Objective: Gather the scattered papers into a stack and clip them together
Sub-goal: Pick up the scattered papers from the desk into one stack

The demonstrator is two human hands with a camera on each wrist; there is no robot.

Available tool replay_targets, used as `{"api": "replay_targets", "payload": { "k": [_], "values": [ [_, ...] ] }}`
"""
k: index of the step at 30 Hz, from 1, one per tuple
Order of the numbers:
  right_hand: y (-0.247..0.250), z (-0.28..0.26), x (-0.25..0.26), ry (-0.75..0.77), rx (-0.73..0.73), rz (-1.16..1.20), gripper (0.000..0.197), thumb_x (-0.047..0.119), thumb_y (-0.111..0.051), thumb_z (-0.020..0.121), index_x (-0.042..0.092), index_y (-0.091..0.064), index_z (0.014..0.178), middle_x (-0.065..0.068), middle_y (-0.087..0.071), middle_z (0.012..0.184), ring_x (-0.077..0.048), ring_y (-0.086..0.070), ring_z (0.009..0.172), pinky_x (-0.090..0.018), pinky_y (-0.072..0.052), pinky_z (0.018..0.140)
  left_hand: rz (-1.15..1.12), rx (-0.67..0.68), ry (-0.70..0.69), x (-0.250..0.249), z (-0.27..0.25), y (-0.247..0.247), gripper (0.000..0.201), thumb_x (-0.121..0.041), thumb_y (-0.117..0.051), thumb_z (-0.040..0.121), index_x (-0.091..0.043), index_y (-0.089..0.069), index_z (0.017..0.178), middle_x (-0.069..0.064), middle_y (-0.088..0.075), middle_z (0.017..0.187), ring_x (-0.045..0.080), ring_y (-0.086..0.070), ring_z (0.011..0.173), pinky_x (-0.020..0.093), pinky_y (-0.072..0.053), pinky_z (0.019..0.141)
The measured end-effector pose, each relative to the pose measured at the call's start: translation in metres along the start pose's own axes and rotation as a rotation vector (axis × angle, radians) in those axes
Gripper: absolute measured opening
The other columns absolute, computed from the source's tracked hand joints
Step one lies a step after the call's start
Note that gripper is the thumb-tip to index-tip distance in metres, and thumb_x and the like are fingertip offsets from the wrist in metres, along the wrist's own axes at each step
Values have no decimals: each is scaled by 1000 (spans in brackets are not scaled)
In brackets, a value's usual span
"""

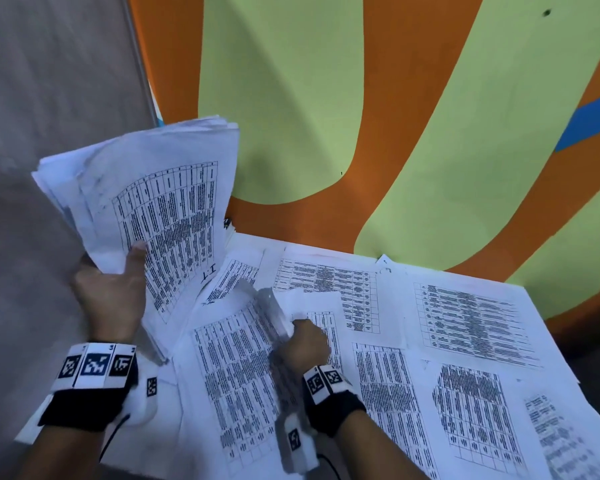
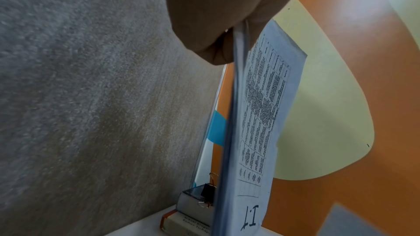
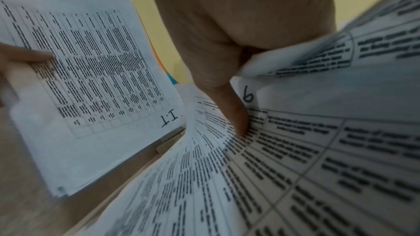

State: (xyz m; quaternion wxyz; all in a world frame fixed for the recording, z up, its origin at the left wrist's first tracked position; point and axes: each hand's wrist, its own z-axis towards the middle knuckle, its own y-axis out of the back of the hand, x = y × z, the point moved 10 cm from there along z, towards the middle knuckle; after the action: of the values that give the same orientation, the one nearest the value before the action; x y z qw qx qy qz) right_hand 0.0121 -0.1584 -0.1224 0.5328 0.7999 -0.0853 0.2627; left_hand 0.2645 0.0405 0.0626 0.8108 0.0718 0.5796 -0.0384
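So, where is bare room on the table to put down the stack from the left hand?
Almost none. Loose sheets cover the table from the wall to the near edge, overlapping. The right hand is lifting one sheet. Behind the held stack, the books with the binder clip fill the far left corner.

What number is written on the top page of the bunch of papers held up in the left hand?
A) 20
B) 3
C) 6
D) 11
D: the top page of the held stack in the left hand has a handwritten 11 at its corner, seen in all three views.
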Motion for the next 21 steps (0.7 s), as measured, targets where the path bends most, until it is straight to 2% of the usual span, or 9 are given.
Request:
{"api": "replay_targets", "payload": {
  "k": [5, 7, 9, 12, 14, 16, 17, 18, 21],
  "values": [
    [63, -6, 5, 185, -8, 282, 10, 5, -73, 71, 15, -70, 69, 0, -65, 62, -16, -64, 61, -23, -51, 51, -2, 27, -11, -7, 2, 0, 40, -17, -70, 86, 14, -60, 109, 29, -65, 113, 36, -66, 105, 33, -50, 83],
    [106, -6, -14, 184, -50, 397, 23, 3, -80, 65, 17, -63, 59, 4, -60, 57, -13, -58, 58, -20, -46, 51, -14, 34, -36, -16, 1, -1, 35, -13, -68, 87, 13, -59, 109, 24, -65, 109, 11, -71, 90, 21, -49, 71],
    [146, -10, -35, 175, -23, 600, 28, 5, -86, 62, 14, -64, 76, 0, -68, 74, -14, -65, 71, -29, -52, 70, -30, 27, -41, -19, 2, -4, 28, -12, -68, 87, 5, -60, 107, 15, -62, 104, -9, -62, 66, 11, -45, 63],
    [198, -21, -48, 274, 68, 903, 70, -7, -80, 66, 33, -57, 119, 11, -70, 113, -5, -69, 99, -27, -57, 82, -7, 101, 20, -9, 6, -24, 32, -26, -72, 84, -8, -53, 66, 13, -56, 75, 15, -47, 54, 30, -40, 63],
    [223, -18, -65, 221, 14, 1017, 73, 9, -90, 57, 14, -60, 124, 10, -72, 107, -1, -69, 93, -14, -55, 70, -24, 231, 51, -11, -3, -52, 48, -31, -73, 82, -15, -35, 57, 8, -39, 59, 14, -31, 46, 31, -33, 58],
    [234, -13, -86, 108, -43, 1023, 86, 33, -95, 42, -2, -65, 115, 1, -72, 110, -8, -68, 103, -16, -50, 83, -112, 350, 20, -23, -19, -82, 48, -26, -73, 81, -10, -37, 55, 10, -36, 49, 18, -33, 42, 29, -32, 60],
    [230, -8, -89, 65, -36, 1031, 74, 30, -91, 49, -3, -67, 111, -2, -68, 117, -12, -62, 112, -21, -42, 94, -128, 397, 11, -26, -26, -92, 43, -24, -74, 82, -1, -46, 58, 16, -47, 51, 3, -43, 60, 28, -34, 64],
    [227, -6, -91, 42, -36, 1030, 58, 23, -86, 59, -3, -68, 107, -4, -65, 120, -13, -57, 117, -24, -35, 99, -130, 468, 9, -27, -33, -107, 36, -24, -74, 81, 6, -58, 71, 19, -63, 64, 36, -57, 93, 27, -37, 70],
    [220, 0, -101, 30, -37, 1103, 59, 19, -86, 54, -2, -71, 107, -11, -68, 118, -17, -60, 113, -32, -31, 110, -115, 805, 79, -14, -65, -160, 31, -48, -77, 74, -34, -70, 100, -18, -74, 100, 5, -67, 97, 33, -48, 91]
  ]
}}
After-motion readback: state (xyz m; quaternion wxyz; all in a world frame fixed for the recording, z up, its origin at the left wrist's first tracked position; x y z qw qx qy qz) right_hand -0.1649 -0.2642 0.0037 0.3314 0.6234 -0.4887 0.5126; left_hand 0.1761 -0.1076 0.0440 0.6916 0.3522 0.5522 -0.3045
